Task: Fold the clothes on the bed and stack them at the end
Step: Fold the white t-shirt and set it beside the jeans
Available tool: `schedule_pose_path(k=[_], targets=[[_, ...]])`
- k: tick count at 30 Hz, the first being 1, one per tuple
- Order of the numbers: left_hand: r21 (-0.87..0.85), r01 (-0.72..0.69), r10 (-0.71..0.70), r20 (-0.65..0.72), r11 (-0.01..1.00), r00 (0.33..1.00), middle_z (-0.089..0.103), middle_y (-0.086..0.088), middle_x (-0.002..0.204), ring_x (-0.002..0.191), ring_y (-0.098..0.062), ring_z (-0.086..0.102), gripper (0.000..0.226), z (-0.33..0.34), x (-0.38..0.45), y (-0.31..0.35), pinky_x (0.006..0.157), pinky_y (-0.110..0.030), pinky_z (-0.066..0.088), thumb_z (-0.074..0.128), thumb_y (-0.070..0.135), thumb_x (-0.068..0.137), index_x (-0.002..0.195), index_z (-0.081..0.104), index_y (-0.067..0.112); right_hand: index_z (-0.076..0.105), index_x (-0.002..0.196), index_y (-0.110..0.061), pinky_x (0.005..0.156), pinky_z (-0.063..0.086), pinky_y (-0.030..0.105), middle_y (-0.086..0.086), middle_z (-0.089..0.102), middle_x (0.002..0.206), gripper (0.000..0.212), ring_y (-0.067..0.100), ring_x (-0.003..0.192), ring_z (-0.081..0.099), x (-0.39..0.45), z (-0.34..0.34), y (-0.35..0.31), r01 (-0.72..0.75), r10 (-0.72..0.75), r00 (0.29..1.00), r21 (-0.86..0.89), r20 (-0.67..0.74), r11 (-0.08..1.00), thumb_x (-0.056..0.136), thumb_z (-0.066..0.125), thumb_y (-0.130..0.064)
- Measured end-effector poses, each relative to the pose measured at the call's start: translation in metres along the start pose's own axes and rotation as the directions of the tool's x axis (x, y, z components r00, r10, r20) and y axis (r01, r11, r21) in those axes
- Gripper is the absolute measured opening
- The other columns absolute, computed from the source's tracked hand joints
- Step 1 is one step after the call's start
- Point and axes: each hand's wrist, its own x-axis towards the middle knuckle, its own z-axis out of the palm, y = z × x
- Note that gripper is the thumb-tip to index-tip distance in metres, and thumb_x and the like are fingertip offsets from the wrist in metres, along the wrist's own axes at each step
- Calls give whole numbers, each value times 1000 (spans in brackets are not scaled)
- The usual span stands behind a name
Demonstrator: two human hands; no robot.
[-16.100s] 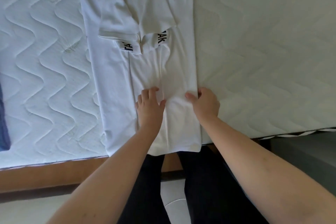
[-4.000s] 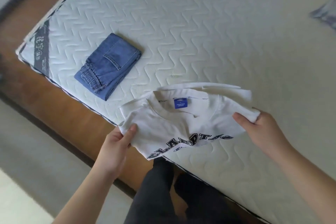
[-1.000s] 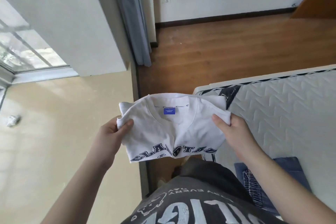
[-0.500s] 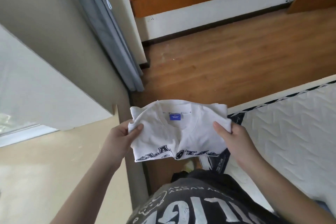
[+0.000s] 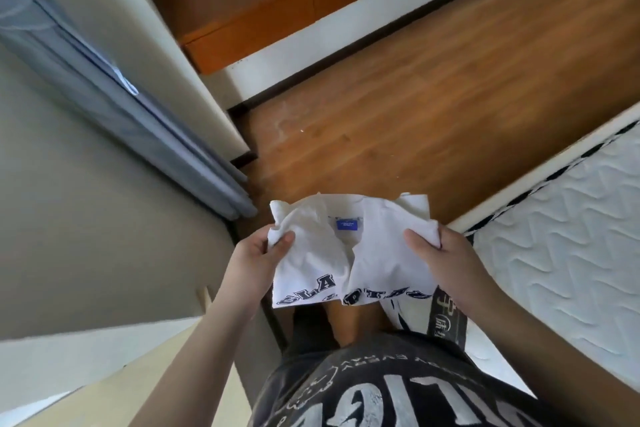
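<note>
I hold a folded white T-shirt [image 5: 377, 250] with a blue neck label and dark lettering in the air in front of my body, beyond the bed's corner. My left hand [image 5: 256, 260] grips its left edge, thumb on top. My right hand [image 5: 446, 260] grips its right edge the same way. The shirt sags in the middle between the two hands. The bed's white quilted mattress [image 5: 568, 239] lies to the right, its corner just under my right hand. The folded jeans are out of view.
Wooden floor [image 5: 415, 97] spreads ahead. A grey curtain [image 5: 114, 94] hangs along the wall at left, and a wooden wall-mounted cabinet [image 5: 284, 10] sits at the top. My dark printed shirt [image 5: 381, 388] fills the bottom of the view.
My view has turned further away from the bed toward the wall and floor. The white T-shirt stays held in both hands and now buckles more in the middle. The jeans have left the view.
</note>
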Motion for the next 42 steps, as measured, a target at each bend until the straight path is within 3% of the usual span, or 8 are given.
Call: schedule_pose_path(k=[4,8,13,22,27,34,37,42], targets=[[2,16,-16,96,1000,995,75,-7,94,83,-16,69,33,-12,76,13,77,-34,53,69,49,82,102,74,24,71,93,-26,75,56,37,-5,74,89,14,14,84,69,39,15,-18,-46,49,994,36,-94,998,94,61,-36],[-6,31,-29,219,999,975,75,-3,90,78,-14,68,13,-25,149,45,66,-26,50,68,36,91,94,74,25,71,88,-30,68,54,27,-12,73,84,12,10,81,68,72,32,-46,-57,85,969,124,-233,991,95,62,-33],[68,1,-21,303,998,953,72,-14,102,93,-33,64,17,-41,216,101,84,-48,52,63,32,96,102,71,18,70,88,-42,65,42,25,-17,71,78,9,-5,69,62,99,43,-81,-40,91,931,148,-353,988,93,62,-41],[124,-159,78,493,980,867,74,-2,97,94,-22,68,12,-14,298,185,82,-38,55,65,39,92,94,73,30,72,92,-43,60,51,17,-11,74,82,7,3,71,69,133,30,-103,-3,172,807,287,-565,958,91,64,-45],[187,-254,89,612,949,786,73,-7,97,88,-28,68,15,30,333,211,79,-42,54,67,44,90,94,73,31,74,93,-35,76,56,37,-3,76,88,8,17,86,71,151,10,-97,6,257,728,381,-636,925,91,67,-38],[284,-345,16,751,895,660,66,-23,103,83,-25,60,42,106,392,249,84,-47,51,63,63,76,96,72,27,73,80,-29,54,46,11,-5,73,75,14,1,65,65,194,-37,-91,-26,339,639,421,-690,907,91,67,-35],[324,-327,-44,766,888,641,69,-17,105,96,-36,66,33,139,407,266,98,-59,48,64,58,80,99,73,32,72,83,-25,55,48,14,-5,73,76,15,3,66,66,210,-59,-90,-59,385,612,445,-691,893,91,66,-37],[337,-349,-58,787,875,615,70,-15,100,94,-36,66,19,196,428,294,95,-60,48,66,47,90,92,73,29,71,78,-27,45,36,11,-7,64,58,19,0,46,51,228,-97,-93,-53,414,576,474,-705,879,88,67,-42]])
